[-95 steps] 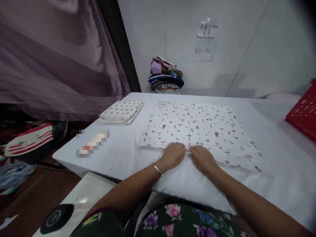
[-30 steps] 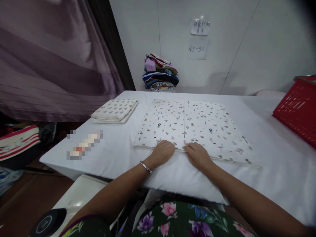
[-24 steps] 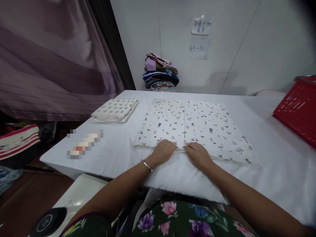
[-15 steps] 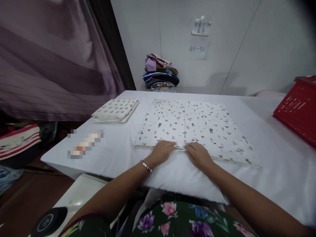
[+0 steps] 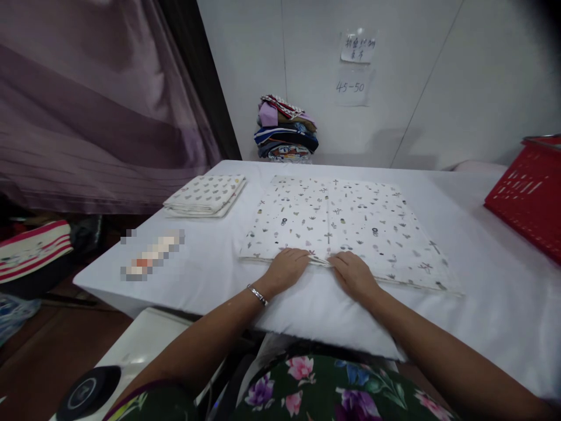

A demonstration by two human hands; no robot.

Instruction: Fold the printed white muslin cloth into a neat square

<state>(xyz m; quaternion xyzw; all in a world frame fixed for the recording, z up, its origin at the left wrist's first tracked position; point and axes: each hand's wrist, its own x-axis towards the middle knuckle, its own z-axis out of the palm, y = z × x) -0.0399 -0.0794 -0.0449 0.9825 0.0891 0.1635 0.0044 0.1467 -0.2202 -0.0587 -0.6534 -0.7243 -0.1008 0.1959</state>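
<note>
A white cloth (image 5: 302, 213) with small printed figures lies spread flat in front of me, layered, with a crease down its middle. My left hand (image 5: 289, 269) grips its near edge just left of that crease, thumb out of sight beneath. Close by on the right, my right hand (image 5: 353, 275) has its fingers closed on the same edge. Between the two hands the edge is lifted slightly and the layers part a little. Off to the left sits a folded cloth (image 5: 208, 196) with a grey leaf-like print, touched by neither hand.
A white-covered table (image 5: 477, 234) carries the cloths. On its right stands a red basket (image 5: 530, 193). A stack of folded fabrics (image 5: 287, 131) rises by the wall behind. At front left a blurred-out patch (image 5: 153, 254) hides something. A curtain (image 5: 100, 105) hangs at left.
Almost nothing differs. Both hands stay at the near edge of the cloth, and the view has shifted very slightly.
</note>
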